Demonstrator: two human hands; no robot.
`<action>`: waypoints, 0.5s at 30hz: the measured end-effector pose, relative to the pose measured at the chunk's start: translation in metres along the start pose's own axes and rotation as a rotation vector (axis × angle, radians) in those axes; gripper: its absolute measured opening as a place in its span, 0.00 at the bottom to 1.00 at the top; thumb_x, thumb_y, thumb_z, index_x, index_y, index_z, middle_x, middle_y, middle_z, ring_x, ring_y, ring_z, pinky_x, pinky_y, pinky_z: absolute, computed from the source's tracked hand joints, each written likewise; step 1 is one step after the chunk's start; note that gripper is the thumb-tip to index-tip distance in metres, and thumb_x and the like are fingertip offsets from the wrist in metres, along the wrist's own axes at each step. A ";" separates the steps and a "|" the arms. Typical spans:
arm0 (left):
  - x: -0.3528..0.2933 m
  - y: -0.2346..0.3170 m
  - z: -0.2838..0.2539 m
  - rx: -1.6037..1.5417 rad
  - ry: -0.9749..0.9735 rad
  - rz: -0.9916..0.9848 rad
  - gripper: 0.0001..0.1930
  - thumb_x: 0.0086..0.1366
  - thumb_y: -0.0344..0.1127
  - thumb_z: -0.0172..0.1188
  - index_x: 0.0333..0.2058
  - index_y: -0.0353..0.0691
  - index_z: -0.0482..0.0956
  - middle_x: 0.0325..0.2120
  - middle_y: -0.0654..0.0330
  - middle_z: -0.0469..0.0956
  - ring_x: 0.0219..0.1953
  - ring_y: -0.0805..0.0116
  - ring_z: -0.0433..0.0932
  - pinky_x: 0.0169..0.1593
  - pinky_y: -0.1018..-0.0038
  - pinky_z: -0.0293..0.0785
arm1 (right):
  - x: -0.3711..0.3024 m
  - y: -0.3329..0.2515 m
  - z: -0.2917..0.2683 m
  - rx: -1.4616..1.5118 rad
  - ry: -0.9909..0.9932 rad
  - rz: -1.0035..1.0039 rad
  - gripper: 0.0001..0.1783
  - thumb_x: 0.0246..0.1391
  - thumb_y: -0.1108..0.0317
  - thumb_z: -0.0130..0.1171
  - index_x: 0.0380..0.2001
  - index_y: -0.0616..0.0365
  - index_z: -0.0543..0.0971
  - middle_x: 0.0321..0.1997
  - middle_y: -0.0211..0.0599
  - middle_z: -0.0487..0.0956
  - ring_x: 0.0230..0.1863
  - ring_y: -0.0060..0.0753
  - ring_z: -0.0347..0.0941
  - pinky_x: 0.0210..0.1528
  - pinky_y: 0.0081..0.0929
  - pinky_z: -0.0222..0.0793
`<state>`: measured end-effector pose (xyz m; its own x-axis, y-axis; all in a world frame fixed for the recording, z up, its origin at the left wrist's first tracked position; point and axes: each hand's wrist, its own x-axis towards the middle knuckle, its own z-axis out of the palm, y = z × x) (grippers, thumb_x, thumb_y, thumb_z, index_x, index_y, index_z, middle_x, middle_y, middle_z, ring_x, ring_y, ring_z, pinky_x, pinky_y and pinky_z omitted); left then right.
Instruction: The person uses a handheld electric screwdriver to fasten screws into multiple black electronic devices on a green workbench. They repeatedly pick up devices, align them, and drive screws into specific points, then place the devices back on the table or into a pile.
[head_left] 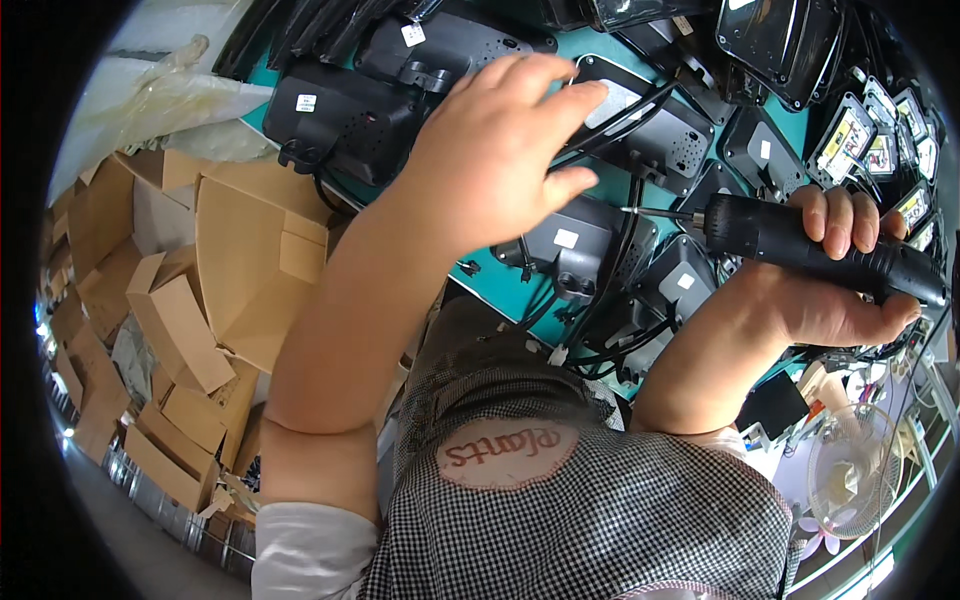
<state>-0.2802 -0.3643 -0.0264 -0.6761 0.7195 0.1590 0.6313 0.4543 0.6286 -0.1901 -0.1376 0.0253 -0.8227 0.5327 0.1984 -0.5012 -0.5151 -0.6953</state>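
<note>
My right hand (815, 300) is wrapped round a black electric screwdriver (765, 232), held nearly level. Its thin metal bit points left, over the black plastic housings. Fingers apart, my left hand (490, 150) reaches across the bench with its fingertips by a black housing (655, 135) that has a pale plate and a cable. Whether those fingertips touch it I cannot tell. Below the bit lies another black housing (540, 240) with a white label and a bracket. To the left of my left hand sits a labelled black housing (345, 115).
Several more black housings and cables crowd the teal bench top (500, 290). Small units with yellow labels (850, 140) are piled at the right. Opened cardboard boxes (260, 260) fill the left side, below plastic wrapping (170, 90). A fan (850, 460) stands at the lower right.
</note>
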 end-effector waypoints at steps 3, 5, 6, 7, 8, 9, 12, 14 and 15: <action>0.011 -0.011 0.011 0.297 -0.035 0.180 0.29 0.47 0.33 0.65 0.52 0.46 0.72 0.51 0.54 0.70 0.57 0.56 0.65 0.58 0.63 0.62 | -0.003 0.003 0.004 -0.094 0.049 -0.062 0.30 0.40 0.42 0.61 0.39 0.55 0.72 0.27 0.31 0.69 0.23 0.26 0.65 0.28 0.27 0.62; 0.016 -0.015 0.018 0.338 -0.059 0.231 0.38 0.35 0.43 0.73 0.50 0.44 0.73 0.51 0.56 0.70 0.62 0.60 0.59 0.63 0.59 0.54 | -0.006 0.010 0.008 -0.121 0.071 -0.112 0.32 0.43 0.39 0.57 0.42 0.54 0.72 0.27 0.32 0.70 0.23 0.28 0.66 0.26 0.29 0.63; 0.018 -0.020 0.021 0.413 -0.076 0.257 0.33 0.42 0.39 0.70 0.51 0.45 0.73 0.52 0.57 0.70 0.60 0.60 0.61 0.63 0.62 0.56 | -0.009 0.018 0.009 -0.113 0.081 -0.135 0.33 0.46 0.36 0.54 0.44 0.53 0.72 0.27 0.34 0.72 0.22 0.30 0.68 0.25 0.31 0.63; 0.020 -0.027 0.025 0.387 -0.086 0.257 0.32 0.44 0.36 0.68 0.52 0.46 0.72 0.52 0.57 0.70 0.59 0.59 0.63 0.61 0.62 0.59 | -0.011 0.025 0.010 -0.104 0.091 -0.157 0.35 0.49 0.33 0.50 0.46 0.52 0.72 0.27 0.36 0.73 0.22 0.31 0.69 0.24 0.33 0.64; 0.020 -0.033 0.028 0.362 -0.095 0.255 0.31 0.47 0.32 0.65 0.53 0.47 0.71 0.52 0.56 0.70 0.57 0.58 0.65 0.59 0.63 0.61 | -0.014 0.030 0.010 -0.133 0.107 -0.170 0.35 0.51 0.34 0.48 0.49 0.51 0.70 0.28 0.38 0.74 0.21 0.33 0.70 0.23 0.35 0.67; 0.022 -0.034 0.029 0.334 -0.104 0.259 0.30 0.49 0.29 0.63 0.54 0.48 0.70 0.53 0.56 0.69 0.56 0.56 0.67 0.58 0.64 0.64 | -0.016 0.036 0.010 -0.123 0.090 -0.184 0.34 0.52 0.34 0.47 0.49 0.51 0.69 0.28 0.39 0.74 0.22 0.34 0.71 0.23 0.35 0.68; 0.028 -0.039 0.024 0.255 -0.207 0.208 0.33 0.46 0.27 0.65 0.55 0.53 0.70 0.55 0.59 0.69 0.55 0.57 0.67 0.58 0.64 0.65 | -0.018 0.055 0.005 -0.138 -0.008 -0.245 0.34 0.54 0.37 0.46 0.51 0.54 0.65 0.30 0.43 0.75 0.23 0.37 0.73 0.26 0.39 0.72; 0.032 -0.042 0.023 0.208 -0.239 0.198 0.34 0.46 0.25 0.64 0.55 0.55 0.70 0.55 0.61 0.68 0.55 0.58 0.68 0.57 0.65 0.66 | -0.023 0.068 0.008 -0.140 -0.012 -0.306 0.37 0.54 0.37 0.48 0.55 0.55 0.60 0.30 0.45 0.75 0.23 0.38 0.73 0.26 0.37 0.73; 0.032 -0.042 0.023 0.203 -0.240 0.192 0.34 0.46 0.26 0.64 0.55 0.55 0.70 0.55 0.61 0.68 0.55 0.58 0.68 0.57 0.65 0.66 | -0.024 0.072 0.009 -0.161 -0.033 -0.327 0.38 0.54 0.38 0.49 0.56 0.55 0.59 0.30 0.45 0.74 0.23 0.39 0.73 0.26 0.37 0.73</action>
<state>-0.3194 -0.3487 -0.0650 -0.4445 0.8937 0.0611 0.8168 0.3763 0.4373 -0.2092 -0.1934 -0.0233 -0.6354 0.6282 0.4490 -0.6927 -0.2070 -0.6909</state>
